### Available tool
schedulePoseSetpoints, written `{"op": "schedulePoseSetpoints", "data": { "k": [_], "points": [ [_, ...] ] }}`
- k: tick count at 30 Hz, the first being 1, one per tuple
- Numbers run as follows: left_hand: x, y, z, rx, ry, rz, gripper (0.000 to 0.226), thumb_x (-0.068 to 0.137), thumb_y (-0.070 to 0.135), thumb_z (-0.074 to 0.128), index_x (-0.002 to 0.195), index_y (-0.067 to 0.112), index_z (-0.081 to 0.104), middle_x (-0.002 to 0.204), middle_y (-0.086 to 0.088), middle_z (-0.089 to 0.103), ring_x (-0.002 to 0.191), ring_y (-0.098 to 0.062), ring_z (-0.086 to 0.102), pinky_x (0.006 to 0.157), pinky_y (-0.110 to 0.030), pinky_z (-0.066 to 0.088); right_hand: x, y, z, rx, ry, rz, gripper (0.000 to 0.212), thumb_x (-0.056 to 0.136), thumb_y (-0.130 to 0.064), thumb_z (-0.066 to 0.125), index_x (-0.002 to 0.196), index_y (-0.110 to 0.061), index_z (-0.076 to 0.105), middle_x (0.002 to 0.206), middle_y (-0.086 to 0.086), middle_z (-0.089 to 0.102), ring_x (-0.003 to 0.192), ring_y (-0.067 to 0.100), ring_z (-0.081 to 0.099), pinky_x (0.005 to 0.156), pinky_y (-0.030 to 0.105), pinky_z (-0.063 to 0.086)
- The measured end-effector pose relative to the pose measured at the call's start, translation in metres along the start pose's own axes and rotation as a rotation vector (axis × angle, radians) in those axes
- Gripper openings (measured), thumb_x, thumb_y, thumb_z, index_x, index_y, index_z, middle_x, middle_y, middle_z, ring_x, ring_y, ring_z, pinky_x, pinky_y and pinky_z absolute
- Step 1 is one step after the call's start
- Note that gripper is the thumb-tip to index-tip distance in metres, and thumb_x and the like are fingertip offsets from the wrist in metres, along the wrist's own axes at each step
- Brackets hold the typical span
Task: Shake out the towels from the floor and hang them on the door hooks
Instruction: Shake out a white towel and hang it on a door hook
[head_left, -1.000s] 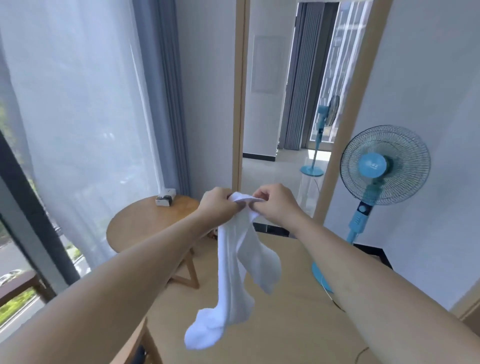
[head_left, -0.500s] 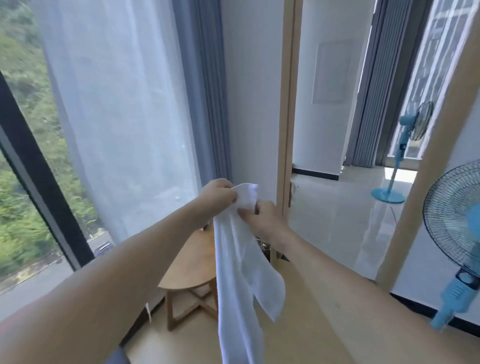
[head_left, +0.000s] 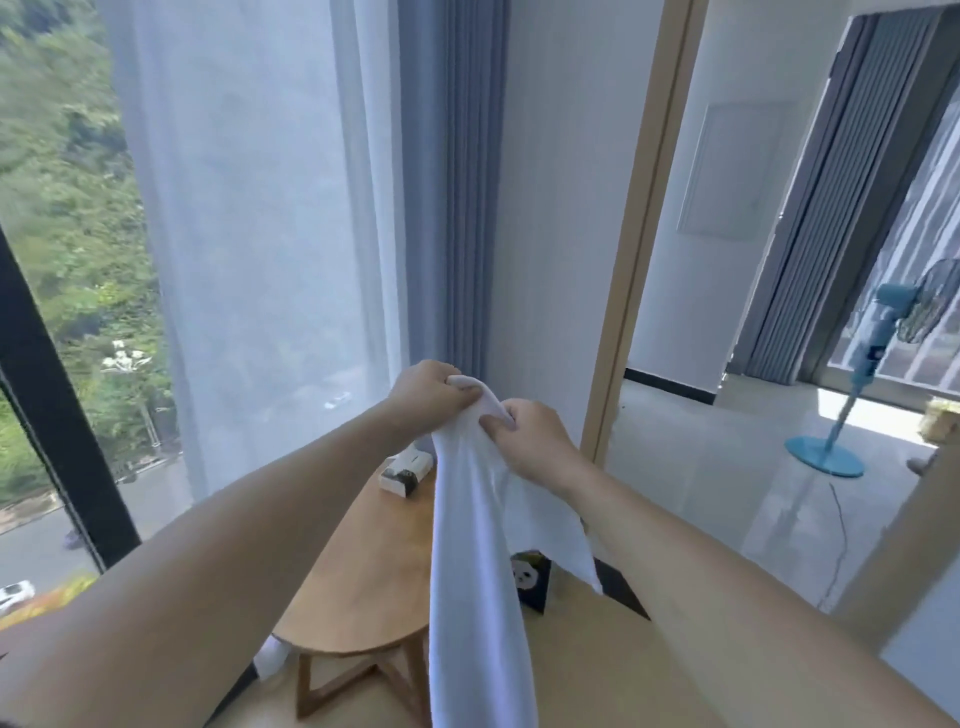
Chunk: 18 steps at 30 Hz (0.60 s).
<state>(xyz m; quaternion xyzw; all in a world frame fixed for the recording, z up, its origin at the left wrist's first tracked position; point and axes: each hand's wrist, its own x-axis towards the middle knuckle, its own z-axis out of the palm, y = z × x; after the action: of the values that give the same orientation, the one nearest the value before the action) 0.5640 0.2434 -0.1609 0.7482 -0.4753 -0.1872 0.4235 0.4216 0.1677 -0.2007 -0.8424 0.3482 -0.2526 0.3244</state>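
Observation:
A white towel (head_left: 475, 561) hangs straight down in front of me, its lower end running out of the bottom of the view. My left hand (head_left: 431, 397) pinches its top edge from the left. My right hand (head_left: 535, 441) grips the same top edge from the right, the two hands almost touching. One loose corner of the towel droops to the right below my right wrist. No door hooks are in view.
A round wooden table (head_left: 358, 582) stands below my arms, with a small white box (head_left: 406, 472) on it. A black panda-print box (head_left: 530, 579) sits on the floor by the wooden door frame (head_left: 623, 291). Sheer curtain (head_left: 260, 234) left; blue fan (head_left: 852, 395) beyond the doorway.
My view has swung left and up toward the window. Both hands have kept hold of the towel's top edge, and the towel now hangs longer and straighter.

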Motion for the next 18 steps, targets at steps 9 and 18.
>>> {"op": "schedulePoseSetpoints", "data": {
  "k": [9, 18],
  "points": [
    [0.067, -0.038, -0.089, 0.004, 0.45, -0.123, 0.03, 0.092, 0.029, 0.059, 0.088, 0.001, 0.069, 0.084, -0.008, 0.062, 0.071, -0.022, 0.052, 0.063, -0.03, 0.04, 0.11, 0.021, 0.004, -0.188, -0.144, -0.075, 0.038, 0.098, -0.029, 0.058, 0.066, -0.009, 0.054, 0.067, 0.002, 0.051, 0.065, 0.018, 0.047, 0.056, 0.031, 0.031],
    [0.051, -0.031, -0.151, 0.138, 0.832, -0.221, 0.032, 0.091, 0.033, 0.066, 0.074, 0.006, 0.061, 0.078, -0.012, 0.062, 0.073, -0.03, 0.058, 0.063, -0.036, 0.046, 0.217, -0.003, -0.034, -0.167, -0.166, -0.361, 0.031, 0.093, -0.026, 0.065, 0.071, -0.005, 0.068, 0.074, 0.01, 0.067, 0.073, 0.022, 0.062, 0.063, 0.032, 0.044]
  ]
}}
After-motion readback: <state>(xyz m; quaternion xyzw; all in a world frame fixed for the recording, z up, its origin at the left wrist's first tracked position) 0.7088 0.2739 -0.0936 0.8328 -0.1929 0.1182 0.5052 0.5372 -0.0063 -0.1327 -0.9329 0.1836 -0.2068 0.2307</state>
